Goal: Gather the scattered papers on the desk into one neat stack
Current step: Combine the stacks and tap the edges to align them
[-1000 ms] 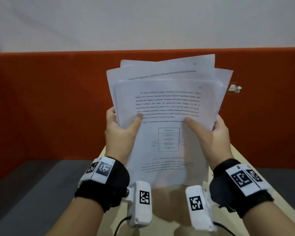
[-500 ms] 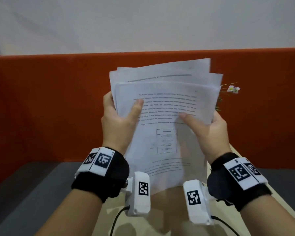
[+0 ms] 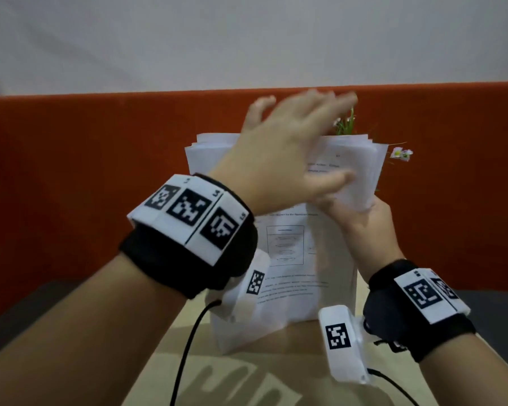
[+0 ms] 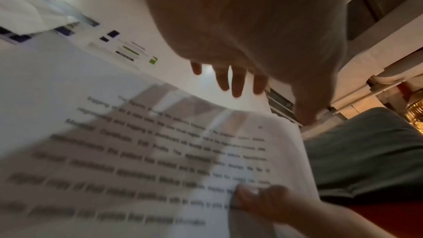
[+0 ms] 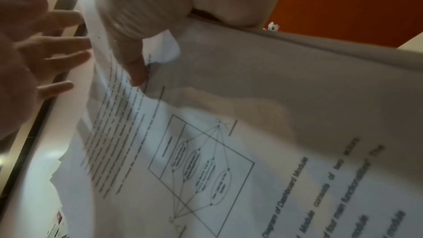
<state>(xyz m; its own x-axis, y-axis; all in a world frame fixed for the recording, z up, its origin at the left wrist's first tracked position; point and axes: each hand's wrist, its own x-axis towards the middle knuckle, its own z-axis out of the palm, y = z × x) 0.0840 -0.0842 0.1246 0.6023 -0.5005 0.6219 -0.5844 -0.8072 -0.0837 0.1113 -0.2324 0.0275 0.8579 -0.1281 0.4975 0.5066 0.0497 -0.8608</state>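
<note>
Papers (image 3: 285,253) stand upright on the worktop (image 3: 247,373), right hand (image 3: 361,221) gripping their right edge, thumb in front. Left hand (image 3: 279,159) hovers flat above their top, fingers spread, perhaps touching. Blurred print reads "Dashboard Module" in the right wrist view.

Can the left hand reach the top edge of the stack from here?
Probably yes: the left hand hovers open by the stack's top edge, nothing between; the right hand holds it upright.

White printed sheets of paper (image 3: 285,259) carried black text and a boxed diagram. Black wristbands (image 3: 188,259) bore white tags with black square-code patterns. An orange partition (image 3: 71,186) stood beneath a pale grey wall (image 3: 247,39).
</note>
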